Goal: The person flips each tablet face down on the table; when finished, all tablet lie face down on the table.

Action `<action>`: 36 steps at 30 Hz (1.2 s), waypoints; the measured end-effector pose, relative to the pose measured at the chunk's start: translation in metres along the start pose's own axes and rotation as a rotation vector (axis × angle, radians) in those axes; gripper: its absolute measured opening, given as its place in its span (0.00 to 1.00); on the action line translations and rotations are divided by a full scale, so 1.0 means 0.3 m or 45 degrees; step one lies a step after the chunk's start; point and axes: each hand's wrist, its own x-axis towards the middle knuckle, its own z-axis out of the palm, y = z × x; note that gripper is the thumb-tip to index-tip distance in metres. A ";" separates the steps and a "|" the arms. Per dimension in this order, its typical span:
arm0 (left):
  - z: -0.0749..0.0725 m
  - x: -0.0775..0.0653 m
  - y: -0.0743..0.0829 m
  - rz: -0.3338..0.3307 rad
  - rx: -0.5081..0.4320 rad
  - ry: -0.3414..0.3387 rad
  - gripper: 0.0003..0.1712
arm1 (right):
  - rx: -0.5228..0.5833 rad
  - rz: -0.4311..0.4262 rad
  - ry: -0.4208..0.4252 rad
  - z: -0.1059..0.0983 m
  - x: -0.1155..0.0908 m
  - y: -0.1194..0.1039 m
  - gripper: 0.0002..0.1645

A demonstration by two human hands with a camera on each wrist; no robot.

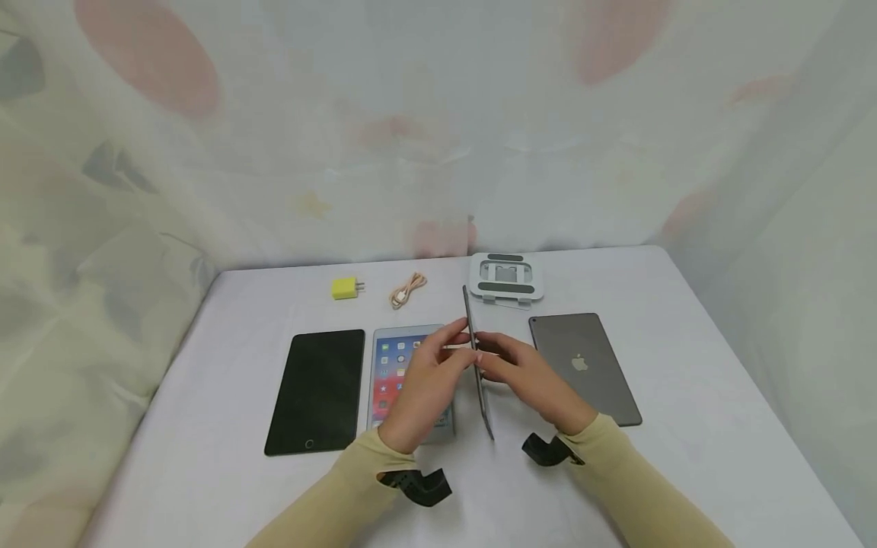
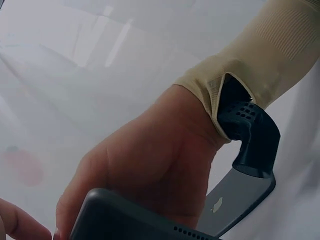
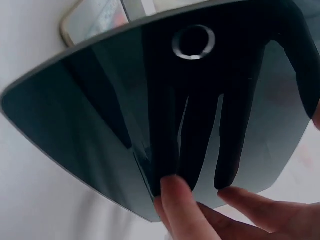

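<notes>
A thin dark tablet (image 1: 483, 403) stands on edge between both hands, tilted up off the table. My left hand (image 1: 430, 377) grips it from the left, and my right hand (image 1: 527, 377) holds it from the right. In the right wrist view, its glossy black screen (image 3: 110, 165) with a ringed home button faces the right hand, whose fingers (image 3: 185, 210) touch the glass near its edge. The left wrist view has the tablet's corner (image 2: 120, 207) with speaker holes in front of the right hand (image 2: 145, 155). Beside my left hand lies a white-framed tablet (image 1: 390, 380), its screen lit with app icons.
A black tablet (image 1: 315, 392) lies screen-up at the left. To the right, a grey tablet (image 1: 562, 342) lies back-up, showing an apple logo. Along the back are a yellow plug charger (image 1: 345, 288), a coiled pinkish cable (image 1: 409, 289) and a white folding stand (image 1: 479, 274).
</notes>
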 end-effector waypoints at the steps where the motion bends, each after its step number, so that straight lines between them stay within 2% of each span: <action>1: 0.003 0.001 0.000 0.001 0.004 0.001 0.32 | -0.005 -0.001 0.011 -0.002 -0.004 -0.005 0.40; 7: 0.031 0.014 -0.004 0.006 0.017 0.004 0.30 | -0.087 -0.070 0.083 -0.018 -0.029 -0.026 0.33; 12: 0.054 0.028 -0.005 0.031 -0.016 0.003 0.28 | -0.159 -0.145 0.138 -0.039 -0.045 -0.038 0.33; 18: 0.068 0.045 -0.021 0.009 -0.055 -0.027 0.26 | -0.222 -0.154 0.169 -0.067 -0.061 -0.059 0.34; 24: 0.085 0.063 -0.047 -0.022 0.010 -0.043 0.26 | -0.334 -0.167 0.215 -0.096 -0.073 -0.061 0.32; 28: 0.101 0.074 -0.061 -0.042 0.040 -0.051 0.27 | -0.362 -0.177 0.247 -0.115 -0.084 -0.055 0.31; 36: 0.119 0.086 -0.073 -0.084 0.019 -0.084 0.28 | -0.382 -0.160 0.294 -0.145 -0.100 -0.047 0.30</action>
